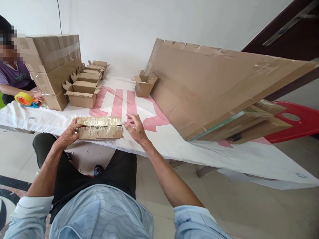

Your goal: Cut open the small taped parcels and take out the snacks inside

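A small cardboard box (101, 132) covered in shiny tape lies at the table's front edge, with a dark gap running along its middle. My left hand (71, 132) grips its left end, thumb and fingers against the side. Just off the right end is my right hand (136, 130), its fingers apart and holding nothing. Beyond the box, several small open cartons (82, 98) stand in a row with flaps raised. Another small open carton (144, 87) sits farther right.
Stacked taped cartons (53, 66) rise at the left. Beside them a co-worker's hand (37, 95) is near a yellow tape roll (23, 99). A large cardboard sheet (211, 86) leans across the right side, near a red chair (299, 119). White cloth covers the table (159, 146).
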Demonstrator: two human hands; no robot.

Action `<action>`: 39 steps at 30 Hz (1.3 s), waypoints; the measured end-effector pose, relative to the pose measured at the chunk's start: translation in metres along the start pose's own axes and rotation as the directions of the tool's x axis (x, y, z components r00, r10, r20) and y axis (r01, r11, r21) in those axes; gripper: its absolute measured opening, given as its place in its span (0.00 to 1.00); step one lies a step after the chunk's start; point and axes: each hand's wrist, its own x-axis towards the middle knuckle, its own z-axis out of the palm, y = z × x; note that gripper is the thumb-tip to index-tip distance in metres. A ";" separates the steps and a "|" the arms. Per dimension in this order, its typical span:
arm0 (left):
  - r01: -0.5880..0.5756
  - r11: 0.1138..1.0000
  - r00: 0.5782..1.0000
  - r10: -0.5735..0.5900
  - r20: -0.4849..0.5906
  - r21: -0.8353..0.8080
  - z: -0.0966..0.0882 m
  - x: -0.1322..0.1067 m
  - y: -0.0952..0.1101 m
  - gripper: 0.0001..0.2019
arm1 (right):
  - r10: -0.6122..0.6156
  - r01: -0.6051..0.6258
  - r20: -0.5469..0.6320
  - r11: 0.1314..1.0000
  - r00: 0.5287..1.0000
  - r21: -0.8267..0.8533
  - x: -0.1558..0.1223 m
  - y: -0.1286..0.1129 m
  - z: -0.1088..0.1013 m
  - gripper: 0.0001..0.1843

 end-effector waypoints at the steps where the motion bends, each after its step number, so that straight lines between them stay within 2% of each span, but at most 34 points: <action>1: 0.006 1.000 1.000 -0.006 0.007 0.005 0.000 0.000 0.002 0.26 | -0.064 0.064 0.028 0.998 0.998 0.012 0.007 -0.011 0.001 0.36; 5: 0.022 0.999 0.999 -0.023 0.031 0.029 0.001 -0.001 0.009 0.27 | -0.229 0.235 0.238 0.972 0.944 0.004 0.029 -0.049 0.010 0.37; 7: 0.016 0.999 0.999 -0.017 0.029 0.033 0.001 -0.002 0.011 0.26 | -0.241 0.277 0.310 0.958 0.919 -0.077 0.036 -0.060 0.016 0.32; 10: 0.010 1.000 1.000 -0.010 0.020 0.028 0.003 -0.003 0.010 0.26 | -0.203 0.287 0.336 0.931 0.920 -0.225 0.044 -0.070 0.021 0.22; 12: 0.013 1.000 1.000 -0.014 0.022 0.025 0.003 -0.004 0.007 0.26 | -0.170 0.259 0.334 0.934 0.927 -0.245 0.049 -0.074 0.021 0.16; 15: 0.019 1.000 0.999 -0.019 0.026 0.013 0.001 -0.006 0.003 0.32 | -0.103 0.153 0.340 0.980 0.935 -0.125 0.061 -0.079 0.014 0.07; 19: -0.009 1.000 1.000 0.009 0.023 -0.008 -0.004 -0.006 0.002 0.46 | -0.003 -0.038 0.340 0.993 0.940 0.114 0.080 -0.084 0.007 0.29; 21: -0.012 1.000 1.000 0.012 0.025 0.001 -0.007 -0.004 0.001 0.49 | 0.030 -0.097 0.327 0.977 0.944 0.189 0.088 -0.084 0.008 0.32; 27: 0.049 0.999 0.999 -0.049 -0.014 -0.002 -0.007 0.003 -0.011 0.46 | 0.192 -0.242 0.212 0.941 0.958 0.238 0.096 -0.076 0.031 0.18; 33: 0.065 0.993 0.997 -0.069 -0.046 -0.094 0.000 0.008 -0.027 0.43 | 0.294 -0.343 0.192 0.878 0.937 0.333 0.103 -0.064 0.045 0.20; 39: 0.072 0.989 0.994 -0.083 -0.077 -0.133 0.004 0.013 -0.031 0.32 | 0.272 -0.321 0.185 0.885 0.944 0.339 0.100 -0.056 0.045 0.23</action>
